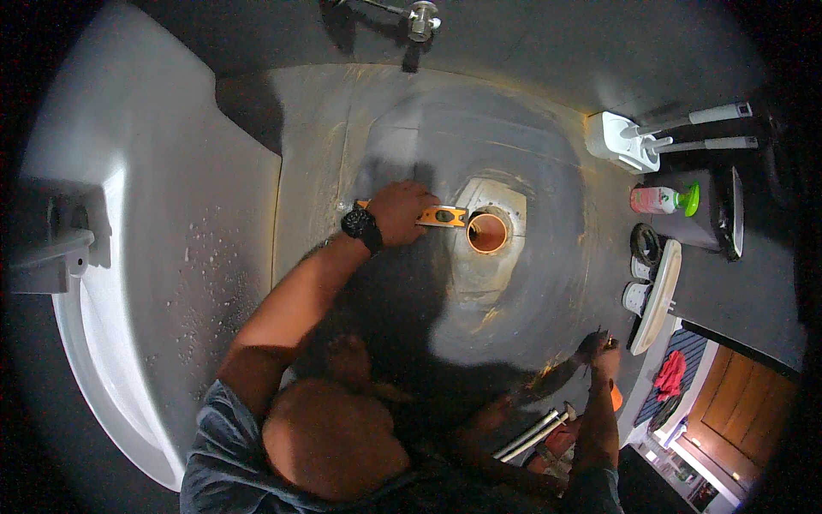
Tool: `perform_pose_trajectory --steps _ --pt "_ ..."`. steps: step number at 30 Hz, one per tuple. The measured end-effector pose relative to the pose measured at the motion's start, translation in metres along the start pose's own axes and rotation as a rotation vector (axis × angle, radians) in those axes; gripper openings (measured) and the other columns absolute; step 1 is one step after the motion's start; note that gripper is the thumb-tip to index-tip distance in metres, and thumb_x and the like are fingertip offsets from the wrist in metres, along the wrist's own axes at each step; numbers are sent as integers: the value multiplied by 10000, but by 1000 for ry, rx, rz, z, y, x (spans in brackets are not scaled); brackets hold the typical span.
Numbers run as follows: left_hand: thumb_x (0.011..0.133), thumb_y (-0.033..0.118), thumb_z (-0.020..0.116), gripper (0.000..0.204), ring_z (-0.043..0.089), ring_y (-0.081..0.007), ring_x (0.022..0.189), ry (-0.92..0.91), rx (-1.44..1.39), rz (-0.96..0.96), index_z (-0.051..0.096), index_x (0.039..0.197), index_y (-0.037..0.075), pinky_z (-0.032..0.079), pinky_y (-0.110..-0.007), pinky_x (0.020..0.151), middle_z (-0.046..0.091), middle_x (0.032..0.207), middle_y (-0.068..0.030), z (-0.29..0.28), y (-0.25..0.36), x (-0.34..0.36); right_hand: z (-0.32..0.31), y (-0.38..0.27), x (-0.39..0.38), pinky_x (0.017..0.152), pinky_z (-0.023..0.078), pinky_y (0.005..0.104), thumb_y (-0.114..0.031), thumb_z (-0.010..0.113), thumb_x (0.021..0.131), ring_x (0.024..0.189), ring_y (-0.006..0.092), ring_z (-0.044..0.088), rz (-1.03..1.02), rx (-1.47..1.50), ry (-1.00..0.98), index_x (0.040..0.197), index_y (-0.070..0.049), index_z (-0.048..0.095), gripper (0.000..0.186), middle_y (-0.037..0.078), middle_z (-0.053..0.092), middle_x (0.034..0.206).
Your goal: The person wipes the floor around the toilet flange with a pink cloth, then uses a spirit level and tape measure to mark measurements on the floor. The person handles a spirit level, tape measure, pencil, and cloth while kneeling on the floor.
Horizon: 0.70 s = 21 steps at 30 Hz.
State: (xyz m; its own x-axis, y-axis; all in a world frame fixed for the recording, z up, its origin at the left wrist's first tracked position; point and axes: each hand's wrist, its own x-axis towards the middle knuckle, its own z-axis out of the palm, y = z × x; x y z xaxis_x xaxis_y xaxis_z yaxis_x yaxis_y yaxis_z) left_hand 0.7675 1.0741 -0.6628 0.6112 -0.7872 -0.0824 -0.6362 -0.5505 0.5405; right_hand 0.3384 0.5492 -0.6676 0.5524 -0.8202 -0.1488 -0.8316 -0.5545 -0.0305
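My left hand (pixel 404 212), with a black watch at the wrist, is closed over a yellow spirit level (pixel 442 216) lying on the grey floor. One end of the level reaches the rim of an orange-brown drain pipe (pixel 487 233) set upright in a pale, rough patch of floor (pixel 484 278). Off to the lower right, my right hand (pixel 602 351) is low over the floor with its fingers closed. A small dark thing seems to poke out of them, too small to name. An orange object (pixel 616 397) shows beside that wrist.
A white curved fixture (pixel 103 343) with droplets fills the left side. A metal valve (pixel 422 21) sits on the back wall. Along the right stand a white brush holder (pixel 618 141), a green-capped bottle (pixel 655 200) and a pale seat (pixel 658 295). Tools (pixel 535 435) lie near my right forearm.
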Motion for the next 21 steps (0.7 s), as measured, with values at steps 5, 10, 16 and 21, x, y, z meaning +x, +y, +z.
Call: perform_pose_trajectory --steps 5,10,16,21 --pt "750 171 800 427 598 -307 1151 -2 -15 -25 690 1160 125 482 -451 1010 648 1202 -74 -6 -1 -10 16 -18 2 785 544 547 -496 556 982 963 464 680 34 -78 92 1268 -36 545 542 244 695 1072" --pt "805 173 755 311 597 -308 1141 49 -24 46 706 1104 106 477 -451 1009 659 1168 -76 -1 -11 -15 17 -23 0 890 515 545 -431 510 1005 1041 477 623 17 -288 153 1248 -42 566 462 235 662 1150" --pt "859 132 695 191 611 -304 1114 -60 -41 71 735 1044 109 496 -461 963 673 1108 -79 -3 -27 -1 -32 -101 11 817 466 487 -337 425 1074 944 393 569 -410 -220 282 1004 43 648 446 255 644 1061" --pt "885 148 675 209 632 -303 1103 -152 25 107 753 1078 166 513 -447 942 680 1096 -79 -10 -24 19 -95 -241 -18 665 437 360 -345 437 1095 749 205 546 -456 529 121 974 49 696 487 119 644 837"
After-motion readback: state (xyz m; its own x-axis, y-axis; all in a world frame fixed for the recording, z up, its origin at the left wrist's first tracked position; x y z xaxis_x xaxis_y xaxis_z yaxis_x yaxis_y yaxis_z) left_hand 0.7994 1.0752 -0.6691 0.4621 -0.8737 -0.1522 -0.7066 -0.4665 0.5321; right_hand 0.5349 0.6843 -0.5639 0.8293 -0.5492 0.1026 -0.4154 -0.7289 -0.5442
